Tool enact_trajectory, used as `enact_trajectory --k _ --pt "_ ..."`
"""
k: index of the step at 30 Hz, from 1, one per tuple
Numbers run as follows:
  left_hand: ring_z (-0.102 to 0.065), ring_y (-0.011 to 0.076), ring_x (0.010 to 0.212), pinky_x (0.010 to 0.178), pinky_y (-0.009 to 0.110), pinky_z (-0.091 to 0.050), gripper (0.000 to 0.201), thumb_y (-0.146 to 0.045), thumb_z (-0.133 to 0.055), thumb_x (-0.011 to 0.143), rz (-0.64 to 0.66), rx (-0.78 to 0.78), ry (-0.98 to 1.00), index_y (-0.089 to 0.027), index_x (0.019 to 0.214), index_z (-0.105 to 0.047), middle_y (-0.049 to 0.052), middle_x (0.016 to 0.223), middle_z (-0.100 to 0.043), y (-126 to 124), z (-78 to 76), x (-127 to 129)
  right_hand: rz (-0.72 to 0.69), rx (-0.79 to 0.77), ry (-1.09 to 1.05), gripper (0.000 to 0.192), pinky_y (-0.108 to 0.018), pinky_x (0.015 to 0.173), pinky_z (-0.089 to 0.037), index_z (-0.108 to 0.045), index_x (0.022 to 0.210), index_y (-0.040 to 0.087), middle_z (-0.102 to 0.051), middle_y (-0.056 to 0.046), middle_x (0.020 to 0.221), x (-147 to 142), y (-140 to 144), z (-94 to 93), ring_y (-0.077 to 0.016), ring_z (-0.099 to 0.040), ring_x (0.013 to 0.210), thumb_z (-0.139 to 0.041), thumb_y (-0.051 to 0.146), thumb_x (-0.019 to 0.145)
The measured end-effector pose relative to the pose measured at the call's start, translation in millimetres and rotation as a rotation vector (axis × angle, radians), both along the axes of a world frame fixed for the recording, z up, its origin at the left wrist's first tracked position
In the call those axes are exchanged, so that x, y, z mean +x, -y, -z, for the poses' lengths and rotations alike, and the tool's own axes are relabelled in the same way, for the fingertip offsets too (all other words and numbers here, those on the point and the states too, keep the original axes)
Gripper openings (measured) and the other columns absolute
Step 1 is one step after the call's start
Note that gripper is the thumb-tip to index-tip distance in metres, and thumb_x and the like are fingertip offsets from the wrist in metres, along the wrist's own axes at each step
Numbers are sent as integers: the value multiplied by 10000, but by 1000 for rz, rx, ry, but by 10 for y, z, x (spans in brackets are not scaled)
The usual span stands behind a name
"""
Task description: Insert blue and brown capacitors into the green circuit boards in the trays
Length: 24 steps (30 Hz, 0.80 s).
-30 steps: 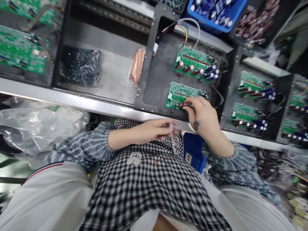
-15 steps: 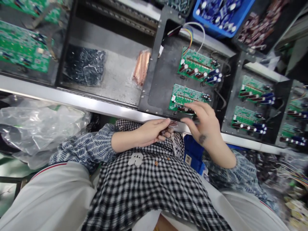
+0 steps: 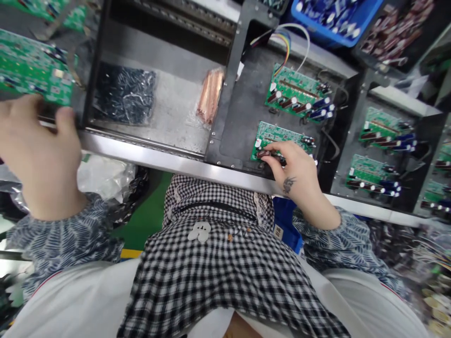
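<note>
My right hand [image 3: 294, 171] pinches a small dark brown capacitor [image 3: 263, 153] at the near left corner of the near green circuit board [image 3: 280, 137], which lies in a black carrier tray [image 3: 236, 117]. A second green board [image 3: 298, 94] with brown and blue capacitors lies further back in the same tray. My left hand [image 3: 38, 150] is far to the left, its fingers curled over the near edge of another black tray [image 3: 81, 75] that carries a green board [image 3: 33, 68]. Nothing shows in the left hand's grasp besides that edge.
A bag of dark parts [image 3: 121, 94] and a bag of copper pieces [image 3: 209, 96] lie on the grey conveyor bed. More trays with green boards [image 3: 382, 141] run to the right. A blue bin [image 3: 334, 19] of capacitors stands at the back. Clear plastic bags [image 3: 105, 171] sit at lower left.
My left hand left my lap, where it held capacitors, and swung far left to the tray edge. My right hand took a capacitor and went back to the near board's corner.
</note>
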<state>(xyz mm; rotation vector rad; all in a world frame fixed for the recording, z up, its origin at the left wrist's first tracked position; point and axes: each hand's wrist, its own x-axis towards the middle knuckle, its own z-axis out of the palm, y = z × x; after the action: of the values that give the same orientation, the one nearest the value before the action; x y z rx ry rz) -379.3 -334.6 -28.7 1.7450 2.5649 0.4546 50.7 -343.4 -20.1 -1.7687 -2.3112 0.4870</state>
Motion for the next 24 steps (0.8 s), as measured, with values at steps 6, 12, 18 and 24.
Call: enact_trajectory --k 6,12,18,24 --pt "-584 300 1245 1099 459 -452 739 -672 -310 995 145 -135 39 -118 1298 -694 64 1235 -680 -24 -143 140 -58 -27 83 186 -435 870 -517 -672 1043 230 -720 -107 1041 -56 -14 -68 -292 -663 968 -521 327 993" --pt "-586 305 1214 1029 431 -464 616 -531 -363 1022 498 -273 123 -82 1343 -638 124 1295 -610 -10 -175 643 -121 -15 170 210 -419 871 -489 -666 1090 197 -704 -125 1056 -73 -31 -74 -290 -645 975 -499 293 1006" --pt "-658 269 1157 1019 372 -514 523 -388 -387 1017 764 -257 251 -103 1424 -550 137 1321 -658 -18 -70 1150 -173 2 205 197 -411 915 -434 -672 1096 191 -710 -111 1068 -168 -21 -36 -277 -626 1002 -521 288 1017" --pt "-736 287 817 704 358 -561 513 -482 -491 968 840 -222 185 -144 1321 -648 104 981 -764 -7 -217 1388 -146 28 164 309 -412 925 -409 -672 1212 173 -682 -139 1187 -133 9 -131 -282 -587 1087 -588 382 1001"
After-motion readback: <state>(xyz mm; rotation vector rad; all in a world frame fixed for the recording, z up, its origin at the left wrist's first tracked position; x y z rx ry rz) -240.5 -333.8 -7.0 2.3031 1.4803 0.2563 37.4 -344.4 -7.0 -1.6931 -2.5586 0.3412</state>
